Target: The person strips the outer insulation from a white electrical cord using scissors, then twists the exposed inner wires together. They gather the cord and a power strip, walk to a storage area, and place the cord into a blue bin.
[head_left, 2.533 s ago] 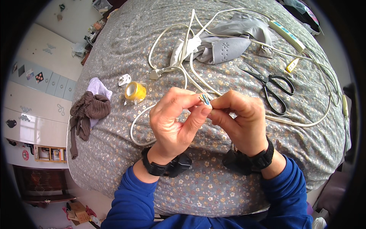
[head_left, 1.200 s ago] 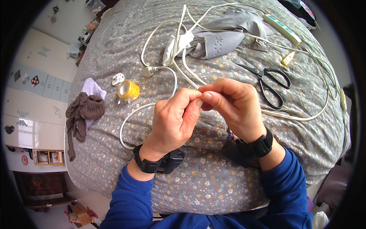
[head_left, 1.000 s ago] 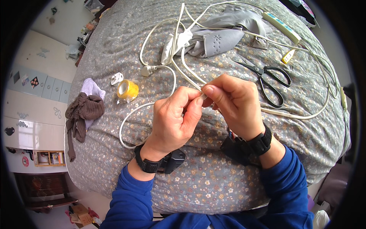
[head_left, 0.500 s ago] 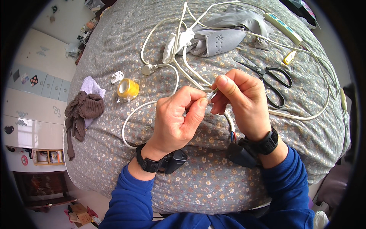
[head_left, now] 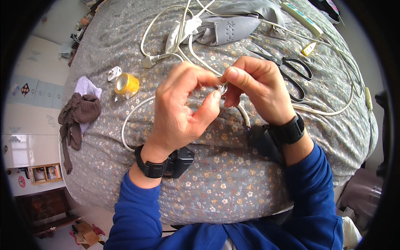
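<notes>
A thin pale wire end [head_left: 223, 88] is pinched between the thumb and fingers of my right hand [head_left: 264, 89]. My left hand [head_left: 179, 108] is beside it, thumb tip close to the wire. Its index finger is raised apart from the thumb and slightly blurred. Whether the left thumb touches the wire, I cannot tell. Below the right hand hangs a white cable [head_left: 243, 114] with coloured wires at its cut end, partly hidden by the wrist device. Black-handled scissors [head_left: 287, 68] lie spread to the right of my right hand.
On the flowered bedspread [head_left: 216, 179] are a roll of yellow tape [head_left: 126, 85], a white plug [head_left: 114, 73], a cable plug [head_left: 150, 61], a grey cloth [head_left: 229, 29], a power strip [head_left: 302, 18] and a yellow-white object [head_left: 308, 49]. Brown and lilac clothing [head_left: 81, 109] lies left.
My left index finger has lifted from its pinch, and the left hand has shifted slightly left. The right hand keeps its pinch. The whole view has shifted, so the bed's things appear higher and further left.
</notes>
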Available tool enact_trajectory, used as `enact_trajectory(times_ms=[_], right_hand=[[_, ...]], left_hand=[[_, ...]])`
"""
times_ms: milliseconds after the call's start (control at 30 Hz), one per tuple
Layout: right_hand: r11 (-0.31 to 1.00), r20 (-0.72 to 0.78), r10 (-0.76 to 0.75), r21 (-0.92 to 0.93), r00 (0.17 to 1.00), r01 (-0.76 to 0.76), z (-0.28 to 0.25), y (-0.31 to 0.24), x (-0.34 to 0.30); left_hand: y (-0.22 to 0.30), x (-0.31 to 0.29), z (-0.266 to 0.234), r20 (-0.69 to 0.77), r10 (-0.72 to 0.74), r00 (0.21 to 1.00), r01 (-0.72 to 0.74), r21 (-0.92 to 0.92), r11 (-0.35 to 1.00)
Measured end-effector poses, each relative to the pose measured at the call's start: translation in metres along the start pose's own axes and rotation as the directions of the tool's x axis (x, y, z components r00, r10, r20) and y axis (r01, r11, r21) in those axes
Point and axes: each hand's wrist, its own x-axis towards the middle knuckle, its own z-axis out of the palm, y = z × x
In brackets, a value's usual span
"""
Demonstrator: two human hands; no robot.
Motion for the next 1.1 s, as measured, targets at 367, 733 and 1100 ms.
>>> enact_trajectory(times_ms=[367, 733, 1100], right_hand=[[0.944, 0.130, 0.082, 0.309, 0.988, -0.119, -0.009, 0.003, 0.001], [0.979, 0.102, 0.105, 0.163, 0.989, -0.121, -0.005, 0.000, 0.000], [0.521, -0.308, -0.252, -0.842, 0.918, -0.139, -0.089, -0.027, -0.010]], left_hand=[[0.003, -0.003, 0.001, 0.023, -0.126, 0.992, 0.128, -0.135, 0.983], [-0.004, -0.002, 0.007, -0.122, -0.014, 0.992, 0.023, 0.068, 0.997], [-0.013, -0.002, -0.002, -0.124, -0.296, 0.947, 0.206, -0.473, 0.857]])
